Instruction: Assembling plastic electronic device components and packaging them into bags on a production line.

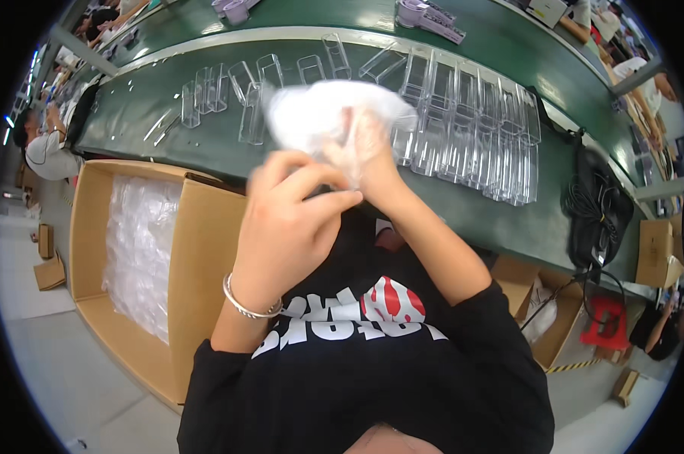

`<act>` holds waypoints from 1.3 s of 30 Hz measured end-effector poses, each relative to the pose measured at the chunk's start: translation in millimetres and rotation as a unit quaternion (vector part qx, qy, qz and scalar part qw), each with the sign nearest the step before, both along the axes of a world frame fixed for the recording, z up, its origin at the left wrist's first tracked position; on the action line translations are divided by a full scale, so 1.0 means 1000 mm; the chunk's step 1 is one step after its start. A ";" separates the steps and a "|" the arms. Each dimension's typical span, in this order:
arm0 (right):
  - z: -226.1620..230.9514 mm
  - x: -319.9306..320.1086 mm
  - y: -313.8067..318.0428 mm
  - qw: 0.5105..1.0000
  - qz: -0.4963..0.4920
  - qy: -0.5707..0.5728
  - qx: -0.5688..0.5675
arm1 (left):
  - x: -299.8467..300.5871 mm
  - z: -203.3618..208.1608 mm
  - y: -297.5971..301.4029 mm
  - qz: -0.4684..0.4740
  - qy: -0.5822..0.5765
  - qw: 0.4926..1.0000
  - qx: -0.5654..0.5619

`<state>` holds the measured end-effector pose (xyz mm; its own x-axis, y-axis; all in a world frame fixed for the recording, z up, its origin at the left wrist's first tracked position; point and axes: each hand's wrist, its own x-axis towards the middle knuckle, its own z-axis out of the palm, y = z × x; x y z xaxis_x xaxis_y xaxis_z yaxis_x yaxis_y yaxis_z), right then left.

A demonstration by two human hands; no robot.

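At nine o'clock, clear plastic (pixel 139 253) in box (pixel 208 265); at twelve, bag (pixel 304 113) over right hand (pixel 368 155), beside left hand (pixel 290 208); cannot tell fingers' grip.

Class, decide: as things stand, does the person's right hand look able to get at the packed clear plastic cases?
Probably not immediately: the right hand seems occupied with a blurred white bundle. Otherwise, the clear plastic cases are close by, with nothing visibly blocking them.

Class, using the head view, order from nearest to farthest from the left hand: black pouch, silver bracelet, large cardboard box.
From the left hand:
1. Silver bracelet, on the wrist
2. Large cardboard box, lower left
3. Black pouch, far right
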<state>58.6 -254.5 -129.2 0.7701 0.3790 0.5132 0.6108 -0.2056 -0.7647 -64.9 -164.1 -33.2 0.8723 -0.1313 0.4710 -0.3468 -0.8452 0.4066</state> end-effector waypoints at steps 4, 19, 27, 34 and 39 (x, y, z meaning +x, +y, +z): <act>0.025 -0.031 0.004 0.946 0.294 0.027 -0.135 | -0.012 0.009 -0.009 0.098 0.006 0.981 0.166; 0.045 -0.050 -0.026 0.552 0.661 0.467 -0.203 | -0.052 -0.027 0.021 -0.092 0.190 0.967 -0.144; 0.019 -0.102 -0.049 0.676 0.719 0.120 -0.110 | -0.070 -0.072 0.009 -0.184 0.355 0.811 -0.426; 0.040 -0.054 -0.044 0.487 0.653 0.511 -0.274 | -0.082 -0.042 0.017 -0.071 0.184 0.953 -0.229; 0.091 0.009 -0.057 0.533 0.605 0.591 -0.030 | -0.095 -0.023 0.048 0.011 0.075 0.982 -0.173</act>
<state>67.4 -311.4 -38.4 -0.2843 0.9535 -0.1001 -0.5778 -0.2537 -0.7758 -159.8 -116.1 -56.1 0.9363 0.0332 0.3497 -0.2441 -0.6542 0.7158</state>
